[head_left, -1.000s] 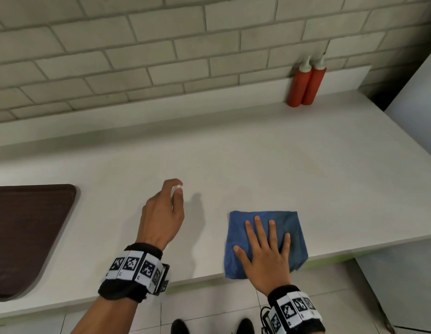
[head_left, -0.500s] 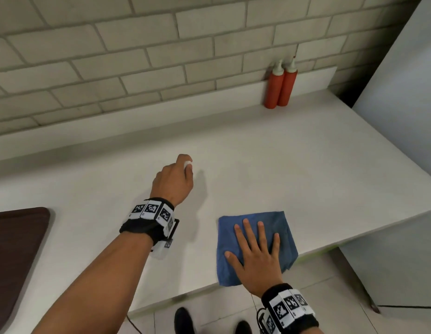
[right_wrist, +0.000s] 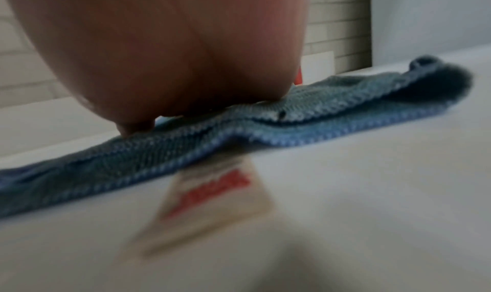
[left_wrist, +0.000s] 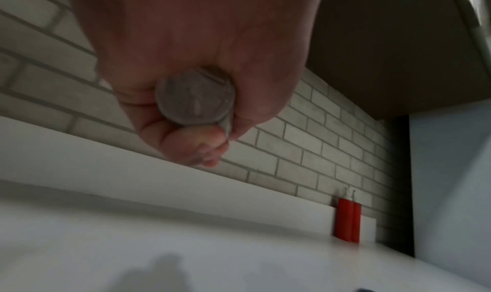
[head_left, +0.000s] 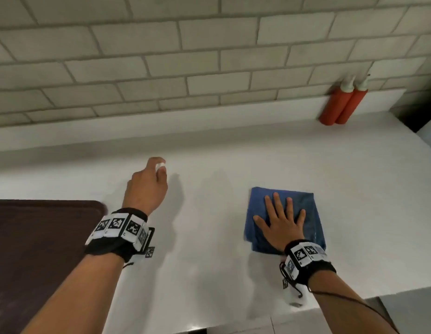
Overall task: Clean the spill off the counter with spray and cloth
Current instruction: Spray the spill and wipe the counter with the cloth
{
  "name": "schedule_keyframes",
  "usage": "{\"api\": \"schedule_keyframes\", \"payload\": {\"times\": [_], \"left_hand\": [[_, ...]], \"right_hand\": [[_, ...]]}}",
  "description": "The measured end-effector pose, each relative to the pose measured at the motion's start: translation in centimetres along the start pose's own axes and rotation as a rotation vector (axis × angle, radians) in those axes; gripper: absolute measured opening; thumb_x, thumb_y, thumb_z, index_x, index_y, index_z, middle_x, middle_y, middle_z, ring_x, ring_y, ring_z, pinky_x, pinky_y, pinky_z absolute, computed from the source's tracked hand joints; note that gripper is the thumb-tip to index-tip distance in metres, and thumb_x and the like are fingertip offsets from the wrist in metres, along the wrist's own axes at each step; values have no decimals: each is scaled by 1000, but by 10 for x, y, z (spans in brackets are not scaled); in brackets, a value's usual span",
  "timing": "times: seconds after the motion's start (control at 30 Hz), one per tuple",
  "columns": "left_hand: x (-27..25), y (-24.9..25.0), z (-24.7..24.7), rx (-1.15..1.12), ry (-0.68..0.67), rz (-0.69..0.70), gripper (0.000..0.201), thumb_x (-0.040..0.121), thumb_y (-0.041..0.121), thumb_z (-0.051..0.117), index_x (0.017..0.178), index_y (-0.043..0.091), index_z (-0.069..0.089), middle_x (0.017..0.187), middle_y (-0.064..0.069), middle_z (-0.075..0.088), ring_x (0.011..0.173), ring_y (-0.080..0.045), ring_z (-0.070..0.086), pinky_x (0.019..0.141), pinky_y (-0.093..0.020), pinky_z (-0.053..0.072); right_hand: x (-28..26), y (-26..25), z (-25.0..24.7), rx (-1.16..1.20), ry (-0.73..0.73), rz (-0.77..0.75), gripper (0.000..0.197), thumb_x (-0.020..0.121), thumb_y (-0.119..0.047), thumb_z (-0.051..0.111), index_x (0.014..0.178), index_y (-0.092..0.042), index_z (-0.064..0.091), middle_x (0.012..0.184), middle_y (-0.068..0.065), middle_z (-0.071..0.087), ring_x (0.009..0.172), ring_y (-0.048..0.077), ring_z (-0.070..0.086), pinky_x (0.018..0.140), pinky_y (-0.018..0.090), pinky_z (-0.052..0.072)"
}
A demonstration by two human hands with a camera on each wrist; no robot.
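Note:
My left hand (head_left: 147,186) is curled round a small spray bottle (head_left: 160,165) held above the white counter (head_left: 209,249); only its white top shows past my fingers. The left wrist view shows the bottle's round clear base (left_wrist: 195,99) gripped in my left hand (left_wrist: 186,69). My right hand (head_left: 280,222) lies flat with fingers spread on a folded blue cloth (head_left: 308,210) near the counter's front edge. In the right wrist view my palm (right_wrist: 164,51) presses the blue cloth (right_wrist: 318,111), whose white and red label (right_wrist: 212,195) sticks out. No spill is visible.
Two red squeeze bottles (head_left: 342,104) stand against the brick wall at the back right, seen also as red bottles (left_wrist: 348,221). A dark brown tray (head_left: 36,256) lies on the counter at the left. A white cabinet side (left_wrist: 449,181) borders the counter's right end.
My left hand with the bottle has moved farther from the front edge, toward the wall. My right hand has slid the cloth away from the front edge, further onto the counter.

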State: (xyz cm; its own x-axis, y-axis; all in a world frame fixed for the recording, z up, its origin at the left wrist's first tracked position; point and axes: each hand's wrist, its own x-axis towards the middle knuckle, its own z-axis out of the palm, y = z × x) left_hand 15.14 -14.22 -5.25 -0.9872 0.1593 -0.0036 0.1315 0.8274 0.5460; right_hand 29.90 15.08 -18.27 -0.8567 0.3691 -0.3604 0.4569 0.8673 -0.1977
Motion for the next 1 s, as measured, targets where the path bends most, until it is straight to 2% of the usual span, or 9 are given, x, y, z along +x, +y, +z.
{"api": "schedule_keyframes", "payload": {"times": [0.2,0.33,0.43,0.5,0.6,0.7,0.77,0.87,1.0], "left_hand": [[-50,-76,-31,-204,-54,-148,30,103,44,38,129,45,50,105,-8,73,100,-34,69,88,-49,57],[-73,-93,-46,-370,-32,-208,26,103,41,44,125,52,54,98,-3,71,72,-21,61,73,-46,55],[-86,-93,-56,-437,-26,-192,25,104,39,47,124,52,56,90,0,70,60,-12,57,63,-37,50],[-93,-92,-60,-453,-40,-192,26,104,40,47,124,52,56,88,1,69,54,-8,56,58,-33,50],[-101,-92,-62,-436,-71,-194,26,103,42,46,123,55,56,88,3,70,55,-10,58,58,-35,53],[-107,-97,-62,-412,-77,-218,26,103,42,45,123,57,55,87,4,71,60,-12,61,62,-38,55],[-111,-101,-62,-403,-72,-240,26,104,41,45,122,57,55,86,4,71,59,-12,61,61,-37,55],[-119,-102,-61,-392,-66,-258,26,104,40,45,122,57,55,85,3,69,55,-11,59,56,-34,54],[-123,-97,-56,-410,-24,-282,29,104,38,46,125,55,53,83,-2,69,52,-16,60,51,-36,55]], "right_hand": [[55,-126,7,-122,-40,-208,76,94,-67,17,155,-29,-7,163,-1,-15,148,36,-16,112,68,-7],[-21,-199,59,-175,-47,-586,77,93,-67,27,156,-24,15,164,2,5,149,39,1,111,71,0],[-79,-195,83,-208,-49,-742,70,94,-67,29,152,-28,29,162,-3,21,147,35,19,108,63,8],[-77,-170,77,-201,-40,-722,67,95,-68,27,153,-32,27,162,-7,20,147,32,21,109,61,10],[-21,-138,43,-208,-11,-501,71,94,-70,17,154,-32,22,162,-7,13,147,34,21,110,68,19],[54,-144,8,-172,-81,-284,75,91,-72,15,155,-36,-4,163,-8,-12,150,30,-8,114,67,2],[88,-173,-1,-132,-94,-216,77,92,-72,18,154,-35,-8,163,-7,-17,148,32,-17,113,68,-4],[83,-231,15,-149,-107,-313,79,92,-71,18,155,-31,-7,163,-3,-17,147,36,-19,111,69,-9],[4,-261,53,-198,-98,-638,79,93,-67,28,156,-27,4,165,0,-8,148,36,-13,109,71,-5]]}}
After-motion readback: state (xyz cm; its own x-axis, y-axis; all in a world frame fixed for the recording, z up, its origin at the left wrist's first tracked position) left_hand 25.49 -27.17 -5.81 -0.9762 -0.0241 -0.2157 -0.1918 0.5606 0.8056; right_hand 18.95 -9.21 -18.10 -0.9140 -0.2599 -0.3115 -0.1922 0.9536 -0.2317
